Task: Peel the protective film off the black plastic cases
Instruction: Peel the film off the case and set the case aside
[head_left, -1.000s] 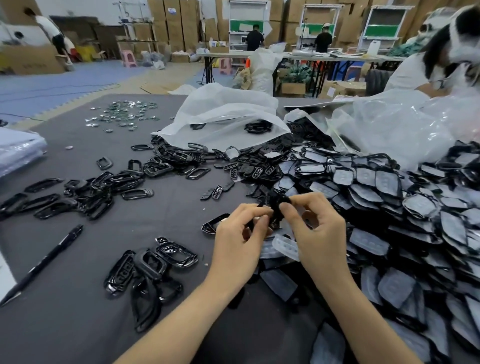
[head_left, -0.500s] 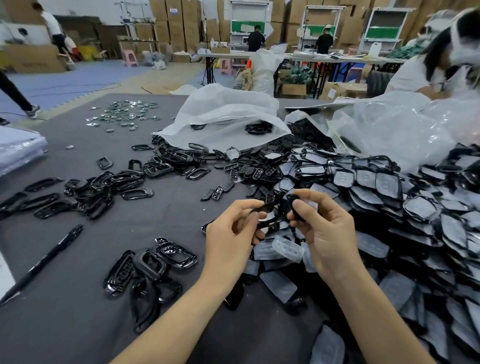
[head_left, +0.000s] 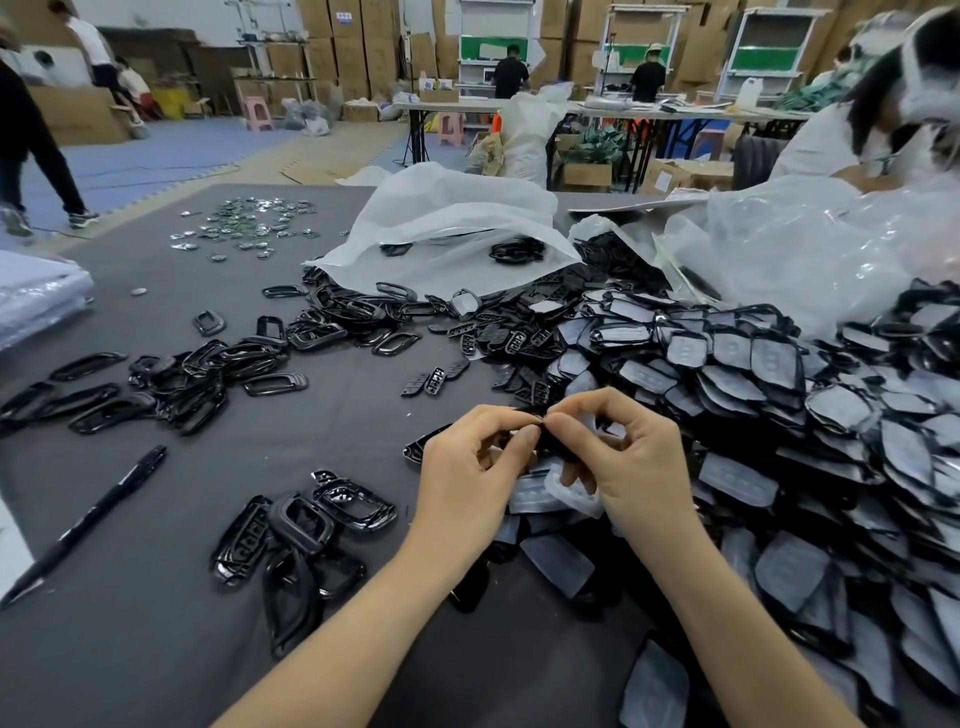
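The grey counter (head_left: 156, 649) fills the frame, and a heap of film-covered cases (head_left: 779, 395) spreads over its right half. At centre the left hand (head_left: 467, 483) and right hand (head_left: 634, 462) meet. Each grip is closed in a fingertip pinch on one small black case (head_left: 555, 448), held just above the heap's near edge.
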